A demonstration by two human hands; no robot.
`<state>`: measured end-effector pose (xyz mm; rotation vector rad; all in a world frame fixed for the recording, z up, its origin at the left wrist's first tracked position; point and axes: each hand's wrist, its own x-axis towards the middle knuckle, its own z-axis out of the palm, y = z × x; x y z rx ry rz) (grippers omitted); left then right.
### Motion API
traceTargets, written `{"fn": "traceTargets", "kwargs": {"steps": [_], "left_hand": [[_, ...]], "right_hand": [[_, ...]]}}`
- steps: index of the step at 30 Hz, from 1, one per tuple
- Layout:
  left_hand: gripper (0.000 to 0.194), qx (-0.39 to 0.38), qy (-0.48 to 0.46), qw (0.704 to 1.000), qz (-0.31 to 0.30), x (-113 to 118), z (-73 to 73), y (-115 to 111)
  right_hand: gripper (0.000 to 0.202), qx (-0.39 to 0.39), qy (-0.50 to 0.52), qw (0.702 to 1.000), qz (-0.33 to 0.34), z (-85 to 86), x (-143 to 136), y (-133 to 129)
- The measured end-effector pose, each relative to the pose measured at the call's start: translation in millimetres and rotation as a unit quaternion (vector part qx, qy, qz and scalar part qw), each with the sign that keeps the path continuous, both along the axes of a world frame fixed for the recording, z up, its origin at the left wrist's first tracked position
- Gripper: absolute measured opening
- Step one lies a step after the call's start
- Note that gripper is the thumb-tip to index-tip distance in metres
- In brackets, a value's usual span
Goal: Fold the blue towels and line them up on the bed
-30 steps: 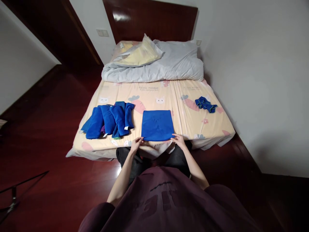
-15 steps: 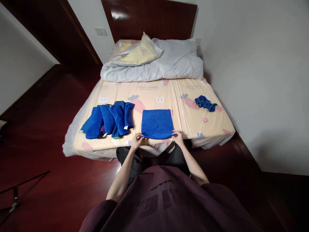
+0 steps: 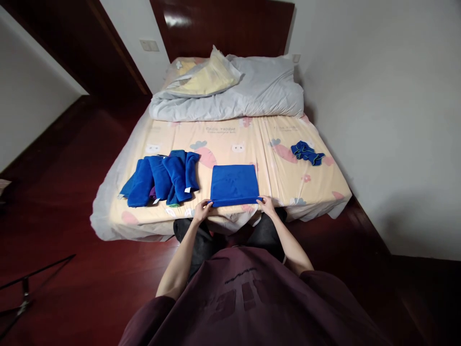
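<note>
A blue towel lies flat near the front edge of the bed, its near edge turned up into a narrow fold. My left hand pinches the left end of that fold. At the right end, my right hand grips the fold between thumb and fingers. To the left lies a heap of rolled or folded blue towels, some with white tags, with a bit of purple and green showing among them. Further right rests a crumpled blue cloth with light green edging.
The bed has a cream sheet with carrot and rabbit prints. A grey-white quilt is bunched by the dark headboard. A white wall stands to the right. A thin black stand is on the floor at lower left.
The near edge of the blue towel has been turned up and away from me into a narrow strip. Both hands still hold its two ends and have barely shifted.
</note>
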<state>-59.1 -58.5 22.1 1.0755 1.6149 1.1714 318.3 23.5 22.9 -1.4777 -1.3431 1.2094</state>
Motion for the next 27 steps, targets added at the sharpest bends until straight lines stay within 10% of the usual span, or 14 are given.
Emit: {"fn": "traceTargets", "kwargs": {"steps": [14,27], "left_hand": [[0.065,-0.022,-0.120,0.993,-0.007,7,-7.4,2],[0.033,0.011,0.082,0.996,0.039,7,-2.5,11]], "right_hand": [[0.034,0.039,-0.006,0.999,0.003,-3.9,-11,0],[0.045,0.060,-0.045,0.997,-0.021,-8.1,-10,-3]]}}
